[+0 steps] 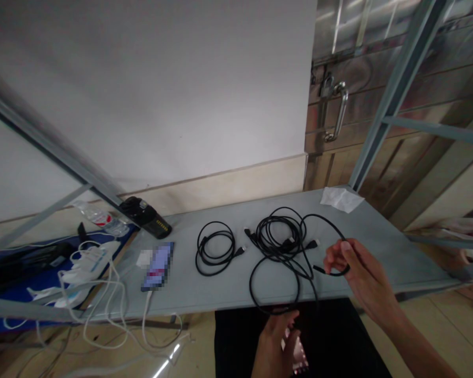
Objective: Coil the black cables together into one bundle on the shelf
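My right hand (357, 270) is closed on a black cable (326, 217) near one end, and a short tail of it points left below the fingers. At the front edge of the table, my left hand (276, 344) is closed around the near side of a large loop of black cable. Between and beyond my hands lies a tangled pile of black cables (278, 233) with several plugs showing. Left of it rests a separate coiled black cable (216, 249) with a metal-tipped plug.
A phone (157, 265) lies on the grey table (244, 294) with a white cable attached. Further left are a black bottle (145, 216), a clear plastic bottle (102, 218) and a white power strip (89, 270). White paper (341, 199) lies at the back right. Metal posts (394, 105) flank the table.
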{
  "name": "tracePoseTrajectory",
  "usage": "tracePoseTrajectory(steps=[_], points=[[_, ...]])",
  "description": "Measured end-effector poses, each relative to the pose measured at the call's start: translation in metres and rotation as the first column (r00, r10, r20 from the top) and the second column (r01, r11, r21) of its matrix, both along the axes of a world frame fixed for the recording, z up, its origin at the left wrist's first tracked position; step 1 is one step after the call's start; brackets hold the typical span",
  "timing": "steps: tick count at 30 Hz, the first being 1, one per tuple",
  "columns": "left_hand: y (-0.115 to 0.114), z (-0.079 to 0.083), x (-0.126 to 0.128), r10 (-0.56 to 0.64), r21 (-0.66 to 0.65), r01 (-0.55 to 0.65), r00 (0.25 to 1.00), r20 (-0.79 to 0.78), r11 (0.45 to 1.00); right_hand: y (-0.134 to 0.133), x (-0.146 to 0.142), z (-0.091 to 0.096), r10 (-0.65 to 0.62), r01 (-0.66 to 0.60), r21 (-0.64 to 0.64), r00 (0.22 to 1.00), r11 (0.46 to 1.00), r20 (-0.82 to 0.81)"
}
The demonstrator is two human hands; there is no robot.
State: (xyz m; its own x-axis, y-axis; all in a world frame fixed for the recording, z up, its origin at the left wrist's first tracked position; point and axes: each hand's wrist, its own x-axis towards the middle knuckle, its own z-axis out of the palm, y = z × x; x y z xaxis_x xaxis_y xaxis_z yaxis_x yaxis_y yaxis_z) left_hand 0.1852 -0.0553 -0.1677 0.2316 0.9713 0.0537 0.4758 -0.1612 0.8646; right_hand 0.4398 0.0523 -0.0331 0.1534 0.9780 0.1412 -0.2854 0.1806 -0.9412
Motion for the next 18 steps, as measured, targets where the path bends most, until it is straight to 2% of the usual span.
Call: tracePoseTrajectory(steps=[3,5,9,12,15,18], points=[[0.003,-0.001,-0.006,0.011,0.032,-0.011,1.0,-0.004,0.999,-0.001,0.002,-0.001,-0.003,0.003,0.0,1.0,1.0,0.017],[0.003,-0.008,-0.007,0.025,0.005,-0.025,1.0,0.004,1.0,-0.001,0.0,-0.002,-0.009,0.009,-0.003,1.0,1.0,0.023],[0.001,-0.029,0.008,0.019,-0.18,-0.014,0.999,0.027,0.984,-0.001,-0.006,-0.008,-0.025,0.025,0.0,0.995,1.0,0.095],[0.0,-0.035,0.024,-0.003,-0.294,0.008,1.0,0.017,0.956,-0.002,-0.006,-0.013,-0.04,0.042,-0.006,0.979,0.999,0.201],[-0.001,-0.02,0.021,0.007,-0.308,0.013,0.998,0.062,0.951,-0.003,0.005,-0.015,-0.062,0.069,-0.023,0.972,0.997,0.226],[-0.006,0.016,-0.014,0.11,-0.402,-0.027,0.977,0.184,0.915,-0.004,0.026,-0.012,-0.176,0.176,0.022,0.954,0.984,0.241]])
